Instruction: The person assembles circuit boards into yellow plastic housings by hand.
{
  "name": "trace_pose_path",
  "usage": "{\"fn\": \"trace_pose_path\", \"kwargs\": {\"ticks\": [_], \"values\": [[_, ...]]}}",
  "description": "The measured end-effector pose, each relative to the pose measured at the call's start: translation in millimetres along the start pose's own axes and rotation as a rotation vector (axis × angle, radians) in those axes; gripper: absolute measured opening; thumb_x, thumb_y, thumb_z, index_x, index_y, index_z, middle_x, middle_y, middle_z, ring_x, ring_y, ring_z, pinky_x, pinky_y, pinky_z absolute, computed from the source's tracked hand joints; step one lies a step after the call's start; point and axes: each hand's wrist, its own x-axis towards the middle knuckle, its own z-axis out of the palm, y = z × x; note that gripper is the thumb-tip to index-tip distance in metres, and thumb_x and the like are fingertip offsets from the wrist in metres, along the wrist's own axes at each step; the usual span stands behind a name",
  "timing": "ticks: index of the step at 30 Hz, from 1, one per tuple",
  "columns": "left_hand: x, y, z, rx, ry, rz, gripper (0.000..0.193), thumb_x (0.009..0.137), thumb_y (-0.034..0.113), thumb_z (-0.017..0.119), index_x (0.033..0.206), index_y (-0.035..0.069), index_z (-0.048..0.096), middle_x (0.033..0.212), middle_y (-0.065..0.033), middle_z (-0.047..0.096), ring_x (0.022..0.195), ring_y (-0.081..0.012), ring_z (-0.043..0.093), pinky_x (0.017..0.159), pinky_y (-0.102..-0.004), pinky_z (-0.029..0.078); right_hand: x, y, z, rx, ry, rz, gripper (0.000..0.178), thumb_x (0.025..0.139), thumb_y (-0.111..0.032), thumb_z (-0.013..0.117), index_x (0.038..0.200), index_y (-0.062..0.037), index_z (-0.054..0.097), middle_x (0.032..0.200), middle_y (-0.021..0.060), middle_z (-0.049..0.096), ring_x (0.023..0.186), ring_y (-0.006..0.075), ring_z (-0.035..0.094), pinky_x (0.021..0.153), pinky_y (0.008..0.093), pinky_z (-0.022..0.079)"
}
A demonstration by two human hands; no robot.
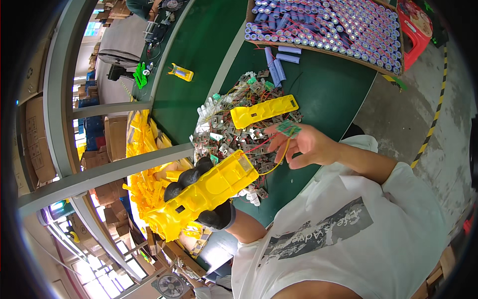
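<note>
My left hand [211,218], in a black-fingered glove, grips a long yellow plastic housing [209,187], its open, ribbed inside facing up. With bare fingers curled, my right hand [308,146] holds a small green circuit board [289,128]. Red wires and a yellow wire [283,158] run from the board to the housing's upper end. A second yellow housing [265,111] lies on a heap of small circuit boards, metal parts and wires [226,132], just beyond my right fingers.
Purple cylindrical cells fill a cardboard box [323,30] at the far right; several loose cells [275,67] lie beside it. Yellow parts [149,184] pile up on the left, behind a grey metal rail [109,173]. A small yellow piece [181,73] sits on the green bench [333,92].
</note>
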Motion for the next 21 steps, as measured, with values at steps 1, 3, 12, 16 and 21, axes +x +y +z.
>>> {"fn": "trace_pose_path", "kwargs": {"ticks": [1, 3, 12, 16, 21], "values": [[-0.6, 1.6, -2.3, 0.02, 0.023, -0.003, 0.06, 0.089, 0.043, 0.058, 0.134, 0.01, 0.035, 0.124, -0.0141, 0.051, 0.114, -0.0363, 0.052, 0.103, -0.0529, 0.036, 0.1, 0.9, -0.7, 0.006, -0.007, -0.003, 0.082, 0.069, -0.014, 0.079, 0.139, -0.0082, 0.035, 0.119, 0.0113, 0.055, 0.099, 0.0232, 0.061, 0.078, 0.0317, 0.049], [-3.4, 1.1, -6.2, 0.05, 0.065, -0.012, 0.062, 0.089, 0.043, 0.057, 0.135, 0.009, 0.034, 0.125, -0.0145, 0.05, 0.115, -0.0358, 0.051, 0.103, -0.0528, 0.035, -1.4, -1.5, -0.3, 0.125, 0.081, -0.183, 0.081, 0.068, -0.016, 0.08, 0.137, -0.0083, 0.038, 0.119, 0.0119, 0.055, 0.1, 0.0243, 0.061, 0.076, 0.0327, 0.049], [-8.5, -13.8, -18.9, 0.074, 0.144, -0.063, 0.065, 0.091, 0.045, 0.053, 0.139, 0.008, 0.03, 0.131, -0.0156, 0.048, 0.118, -0.0327, 0.05, 0.106, -0.0513, 0.033, 6.5, -21.2, -7.9, 0.085, 0.073, -0.448, 0.037, 0.078, -0.002, 0.07, 0.111, -0.0015, 0.055, 0.11, 0.0108, 0.055, 0.101, 0.0197, 0.058, 0.08, 0.0318, 0.054], [-11.8, -14.8, -22.2, 0.135, 0.204, -0.102, 0.064, 0.092, 0.045, 0.049, 0.14, 0.008, 0.029, 0.129, -0.0157, 0.049, 0.119, -0.0327, 0.048, 0.107, -0.0519, 0.032, 5.2, -34.4, -7.3, 0.056, 0.098, -0.46, 0.032, 0.08, -0.003, 0.069, 0.108, -0.0009, 0.056, 0.097, 0.0102, 0.06, 0.086, 0.0157, 0.061, 0.069, 0.028, 0.054], [-3.8, -8.3, -16.1, -0.258, 0.115, -0.103, 0.061, 0.094, 0.043, 0.045, 0.141, 0.007, 0.03, 0.13, -0.0156, 0.049, 0.12, -0.0322, 0.048, 0.106, -0.0516, 0.033, 6.1, -41.9, -11.0, -0.057, 0.004, -0.365, 0.02, 0.079, -0.006, 0.069, 0.097, -0.0012, 0.061, 0.085, 0.0063, 0.062, 0.068, 0.0105, 0.06, 0.054, 0.0228, 0.048]]}}
